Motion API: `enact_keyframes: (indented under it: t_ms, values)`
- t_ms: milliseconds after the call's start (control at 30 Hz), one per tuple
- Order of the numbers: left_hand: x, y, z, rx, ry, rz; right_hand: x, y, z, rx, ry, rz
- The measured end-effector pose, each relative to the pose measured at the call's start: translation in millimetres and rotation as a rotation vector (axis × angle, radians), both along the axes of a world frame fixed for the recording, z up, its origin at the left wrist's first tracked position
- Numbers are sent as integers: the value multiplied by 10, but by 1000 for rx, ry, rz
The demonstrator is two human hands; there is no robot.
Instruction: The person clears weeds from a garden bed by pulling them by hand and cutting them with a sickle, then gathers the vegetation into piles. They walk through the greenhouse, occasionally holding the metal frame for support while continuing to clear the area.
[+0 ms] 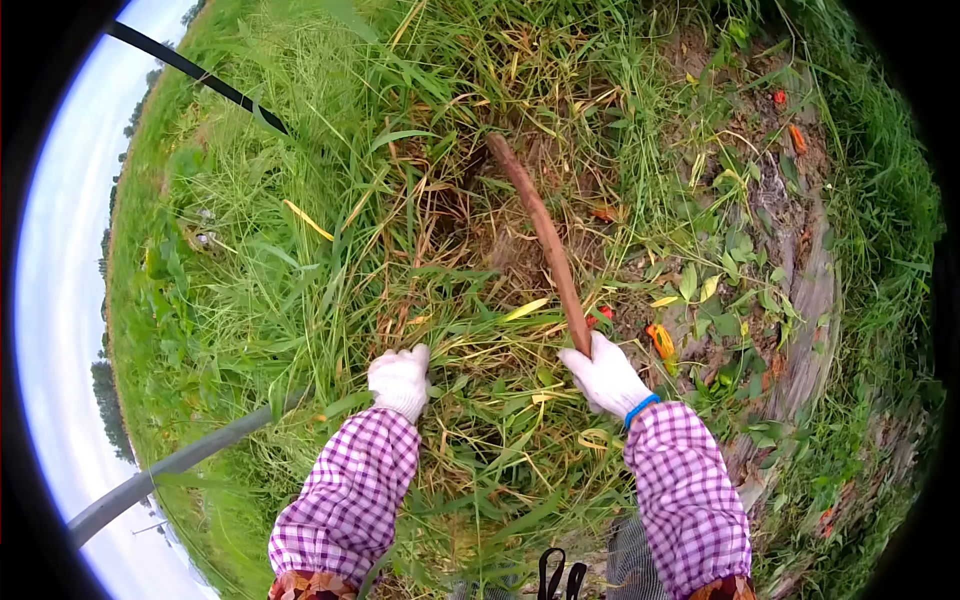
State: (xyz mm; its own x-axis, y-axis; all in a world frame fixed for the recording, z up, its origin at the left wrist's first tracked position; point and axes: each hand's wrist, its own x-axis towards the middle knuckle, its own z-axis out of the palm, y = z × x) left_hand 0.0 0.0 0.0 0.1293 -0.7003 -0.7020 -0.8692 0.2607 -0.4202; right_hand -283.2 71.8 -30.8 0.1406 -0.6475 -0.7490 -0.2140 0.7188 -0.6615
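My right hand (606,375), in a white glove with a blue band at the wrist, is wrapped round the near end of a brown, slightly curved wooden stick (545,230). The stick slants away up and to the left over flattened grass, and its far end lies above a dark gap in the stems. My left hand (399,382), also white-gloved, is closed in a fist low among the grass (480,370), left of the stick. Its fingertips are turned away, so what it holds, if anything, is hidden.
Orange peppers (661,342) and leafy plants stand on the right, beside a greyish strip (810,330) on the soil. Tall grass (270,240) fills the left. A grey pole (180,465) and a dark pole (195,70) slant in from the left.
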Motion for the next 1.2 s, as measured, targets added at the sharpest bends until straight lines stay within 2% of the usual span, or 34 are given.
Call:
enact_keyframes:
  t_ms: [33,67,100,133,167,200,233,267,300,367,433,467,567,600,633,700,767,800,867,933,967,1033,1067,1133,1167,1200]
  values:
    - [33,-37,109,33,-25,60,89,-75,43,55,-77,-18]
    - [182,9,185,-122,74,-113,114,18,-30,108,-83,21]
    - [50,119,-79,-53,40,-34,-171,395,-150,138,31,123]
    - [205,412,-38,30,100,114,-363,1057,229,338,40,127]
    - [447,412,-20,3,141,260,-527,1522,379,352,211,294]
    - [658,255,107,-47,62,173,-641,1921,373,329,146,254]
    - [725,315,207,-22,-3,88,-792,2340,630,397,23,245]
    - [683,403,327,1,-65,196,-790,2783,883,306,86,193]
    - [894,549,351,-42,-23,59,-657,2656,1145,442,115,282]
    - [1044,735,445,-40,-22,88,-352,2279,1338,562,62,-56]
    - [1187,883,479,-55,11,66,-299,1999,888,394,10,60]
    - [1056,798,540,17,-120,271,-217,1683,760,345,-11,24]
    - [1183,822,365,43,-108,330,155,711,315,112,-112,-119]
    - [1222,865,292,25,-89,332,293,378,212,35,-17,-95]
    - [1240,899,246,36,-92,330,494,168,-100,-26,-120,-165]
    - [1255,920,171,-28,-63,338,762,-195,-245,8,-356,-170]
    - [1249,911,172,-11,-73,320,856,-187,-422,128,-512,-128]
    - [1255,894,190,1,-79,308,766,-77,-353,262,-526,-44]
    - [1312,924,232,13,-48,243,497,480,-170,340,-449,59]
    - [1413,988,196,10,-1,180,200,1046,238,286,-214,44]
    - [1425,984,217,5,-2,182,48,1361,394,481,-351,-140]
    - [1374,1028,255,-77,73,241,-115,1504,1049,467,-81,95]
    - [1344,998,259,-33,56,229,-96,1473,1084,462,-71,93]
    - [1283,935,276,27,-1,303,36,1404,1039,488,-300,-203]
    - [1256,919,275,91,-65,382,122,1416,818,304,-188,-134]
    - [1226,918,290,77,-75,397,230,1169,789,245,-162,-184]
